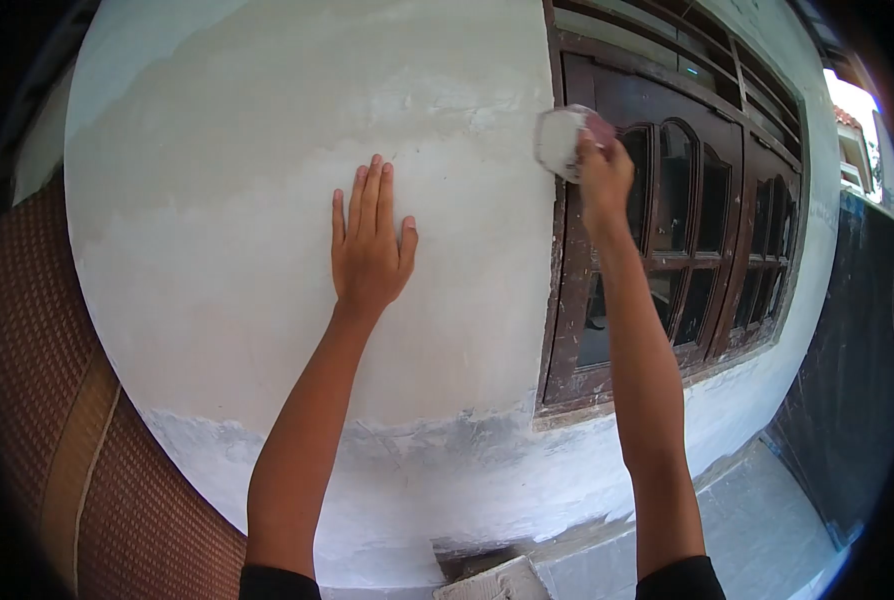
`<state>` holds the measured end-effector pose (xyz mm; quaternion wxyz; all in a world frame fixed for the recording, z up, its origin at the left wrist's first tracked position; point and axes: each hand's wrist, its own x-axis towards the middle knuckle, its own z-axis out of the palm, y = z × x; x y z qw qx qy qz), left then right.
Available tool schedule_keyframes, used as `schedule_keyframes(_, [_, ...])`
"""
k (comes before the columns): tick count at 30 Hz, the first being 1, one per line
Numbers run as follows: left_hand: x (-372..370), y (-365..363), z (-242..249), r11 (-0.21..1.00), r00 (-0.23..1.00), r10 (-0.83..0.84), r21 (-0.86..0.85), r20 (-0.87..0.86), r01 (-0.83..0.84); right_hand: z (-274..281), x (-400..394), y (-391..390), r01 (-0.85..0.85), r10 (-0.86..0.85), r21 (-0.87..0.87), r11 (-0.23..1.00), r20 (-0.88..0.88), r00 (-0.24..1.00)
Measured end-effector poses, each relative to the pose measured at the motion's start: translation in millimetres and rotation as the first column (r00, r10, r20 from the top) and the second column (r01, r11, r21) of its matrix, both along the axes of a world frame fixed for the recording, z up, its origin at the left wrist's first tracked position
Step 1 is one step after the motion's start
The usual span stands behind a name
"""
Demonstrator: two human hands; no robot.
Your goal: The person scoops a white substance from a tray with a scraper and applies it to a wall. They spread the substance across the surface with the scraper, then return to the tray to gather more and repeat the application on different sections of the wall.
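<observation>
My left hand lies flat against the pale plastered wall, fingers pointing up and the thumb held out to the right. Beside the upper left corner of the brown wooden window, my right hand is raised and closed. It grips a whitish, flat, rounded pad with a reddish part at the fingers; blur leaves its exact kind unclear. In this view the pad overlaps the edge between the wall and the window frame.
Brown woven panels stand along the left side of the wall. A dark sheet hangs at the right, above a grey ledge. At the bottom middle, a pale block lies near a dark gap under the wall.
</observation>
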<state>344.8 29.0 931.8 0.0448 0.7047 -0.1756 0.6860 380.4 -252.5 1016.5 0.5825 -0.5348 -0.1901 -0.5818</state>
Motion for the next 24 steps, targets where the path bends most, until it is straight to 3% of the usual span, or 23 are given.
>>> schedule_keyframes(2, [0.2,-1.4,-1.5,1.000,1.000,0.028,-0.009,-0.006,-0.028,-1.4,-11.7,-11.7,-0.124,0.136,0.191,0.974,-0.048,0.990])
schedule_keyframes(5, [-0.1,-2.7,-0.5,1.000,1.000,0.020,-0.016,0.008,-0.020,-1.0,-23.5,14.6,-0.278,0.272,0.088,0.956,0.073,0.959])
schedule_keyframes(7, [-0.1,-1.2,-0.3,1.000,1.000,0.006,-0.019,-0.010,-0.006,-3.1,-17.9,26.1,-0.235,0.234,0.014,0.972,0.054,0.971])
schedule_keyframes(9, [-1.7,1.4,-1.5,1.000,1.000,0.007,-0.010,-0.013,-0.007,-5.2,-11.5,23.3,0.011,-0.020,-0.096,0.995,-0.093,0.995])
schedule_keyframes(11, [-2.5,2.1,-2.5,1.000,1.000,0.010,-0.010,-0.007,-0.010,-4.3,-5.0,-1.2,-0.009,0.007,-0.035,0.999,-0.061,0.998])
schedule_keyframes(13, [-2.1,1.4,-4.6,1.000,1.000,0.022,-0.016,-0.008,-0.022,-5.5,-14.9,-14.7,-0.208,0.210,0.195,0.959,0.010,0.978])
schedule_keyframes(14, [-1.3,1.6,-4.1,1.000,1.000,0.022,-0.014,-0.007,-0.022,-4.2,-24.4,-11.7,-0.299,0.302,0.222,0.928,0.021,0.953])
schedule_keyframes(15, [-0.7,1.1,-4.5,0.999,1.000,0.030,-0.014,0.000,-0.030,-4.6,-24.0,-5.4,-0.298,0.302,0.225,0.928,0.019,0.953])
schedule_keyframes(17, [-0.8,1.3,-4.0,0.999,0.999,0.039,-0.013,0.007,-0.039,-3.7,-20.0,10.1,-0.332,0.332,-0.016,0.943,0.030,0.943])
schedule_keyframes(18, [-1.9,2.2,-3.7,0.999,0.999,0.045,-0.015,0.010,-0.045,-1.4,-6.6,14.3,-0.267,0.269,-0.092,0.959,0.011,0.963])
schedule_keyframes(24, [-4.2,2.4,-3.9,0.998,0.998,0.057,-0.010,0.016,-0.057,-5.2,-6.9,-27.9,-0.239,0.249,0.139,0.961,-0.061,0.967])
